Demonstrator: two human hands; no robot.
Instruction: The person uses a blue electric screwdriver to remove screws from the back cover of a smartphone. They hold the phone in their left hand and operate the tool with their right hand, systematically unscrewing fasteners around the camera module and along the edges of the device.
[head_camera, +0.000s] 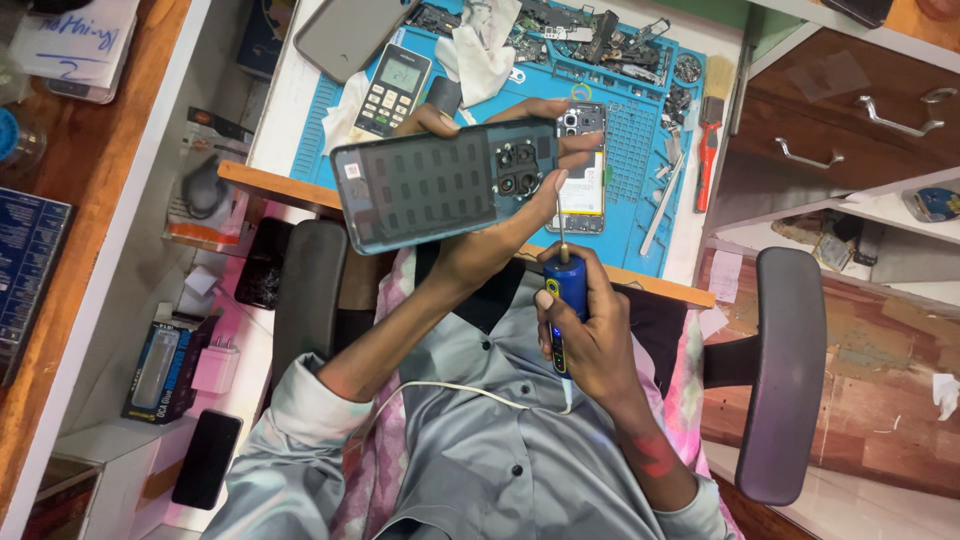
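Observation:
My left hand (500, 225) holds up a dark phone back cover (445, 185) with camera cut-outs, its inner side facing me. My right hand (590, 335) grips a blue electric screwdriver (565, 300) with a white cable, its thin bit pointing up towards the cover's lower right edge. Behind the cover, an opened phone (582, 170) with its battery showing lies on the blue work mat (630, 150).
On the mat lie a grey keypad phone (395, 88), white cloth (482, 45), several small parts and circuit boards (590, 40), tweezers (662, 205) and a red-handled brush (710, 130). Drawers (850, 110) stand to the right, chair armrests (785, 375) on both sides, boxes on the left shelf.

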